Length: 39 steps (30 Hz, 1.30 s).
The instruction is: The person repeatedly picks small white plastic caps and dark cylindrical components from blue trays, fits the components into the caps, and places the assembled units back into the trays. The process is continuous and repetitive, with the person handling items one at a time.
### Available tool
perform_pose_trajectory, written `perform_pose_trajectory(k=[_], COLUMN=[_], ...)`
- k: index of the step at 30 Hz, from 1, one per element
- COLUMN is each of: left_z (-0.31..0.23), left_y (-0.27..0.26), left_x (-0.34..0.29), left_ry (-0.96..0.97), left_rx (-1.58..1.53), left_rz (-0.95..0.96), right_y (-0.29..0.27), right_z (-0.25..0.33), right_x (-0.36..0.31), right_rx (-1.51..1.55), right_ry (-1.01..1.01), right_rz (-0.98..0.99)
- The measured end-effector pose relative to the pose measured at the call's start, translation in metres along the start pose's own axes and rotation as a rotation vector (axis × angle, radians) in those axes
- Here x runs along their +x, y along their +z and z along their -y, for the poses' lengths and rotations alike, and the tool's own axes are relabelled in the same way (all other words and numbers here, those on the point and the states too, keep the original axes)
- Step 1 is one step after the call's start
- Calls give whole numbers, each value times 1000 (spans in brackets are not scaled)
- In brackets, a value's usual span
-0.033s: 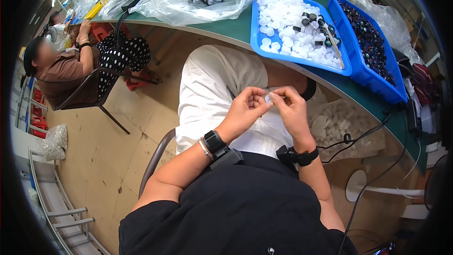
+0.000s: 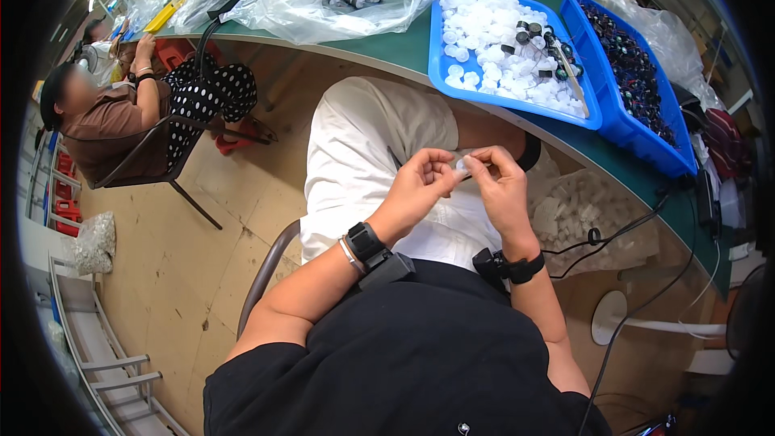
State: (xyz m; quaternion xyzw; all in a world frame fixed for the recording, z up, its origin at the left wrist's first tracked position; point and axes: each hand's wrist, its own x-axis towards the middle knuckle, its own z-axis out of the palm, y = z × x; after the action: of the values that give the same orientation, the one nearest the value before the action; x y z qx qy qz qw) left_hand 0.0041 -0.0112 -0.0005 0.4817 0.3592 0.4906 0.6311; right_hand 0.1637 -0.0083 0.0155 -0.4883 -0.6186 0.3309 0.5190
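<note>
Above my lap, my left hand (image 2: 420, 190) and my right hand (image 2: 500, 186) meet fingertip to fingertip. Between them is a small white translucent plastic piece (image 2: 462, 165), pinched from both sides and partly covered by the fingers. Its exact shape is too small to make out. Ahead and to the right, a shallow blue tray (image 2: 517, 102) on the table holds many similar white plastic pieces (image 2: 484, 24), with several small black round parts (image 2: 529, 31) among them. A tweezer-like tool (image 2: 571, 79) lies across the tray's right side.
A deeper blue bin (image 2: 638, 133) of dark wired parts stands right of the tray on the green table (image 2: 404, 47). Clear plastic bags (image 2: 299, 12) lie at the back left. Black cables (image 2: 626, 234) hang at right. A seated person (image 2: 121, 113) works at far left.
The fingers have shifted slightly, and a little more of the white piece shows between them. Both arms stay in the same place.
</note>
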Motion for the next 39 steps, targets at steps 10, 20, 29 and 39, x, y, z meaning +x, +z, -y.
perform_pose_trajectory(k=[10,20,29,39], left_z=[2,0,0,2], left_y=[-9,-3,-8,-6], left_x=[-1,-5,-5,-5], left_ry=[-162,79,207,96], left_rx=[-288,192,428,313], left_rz=[69,-11,63,46], right_y=[5,3,-2,3], right_z=[12,-3,-19,-13], right_x=[-6,-3,-1,-2], right_rx=[-45,253,414,432], right_ry=[-28,126,292,317], right_rz=[49,61,189,185])
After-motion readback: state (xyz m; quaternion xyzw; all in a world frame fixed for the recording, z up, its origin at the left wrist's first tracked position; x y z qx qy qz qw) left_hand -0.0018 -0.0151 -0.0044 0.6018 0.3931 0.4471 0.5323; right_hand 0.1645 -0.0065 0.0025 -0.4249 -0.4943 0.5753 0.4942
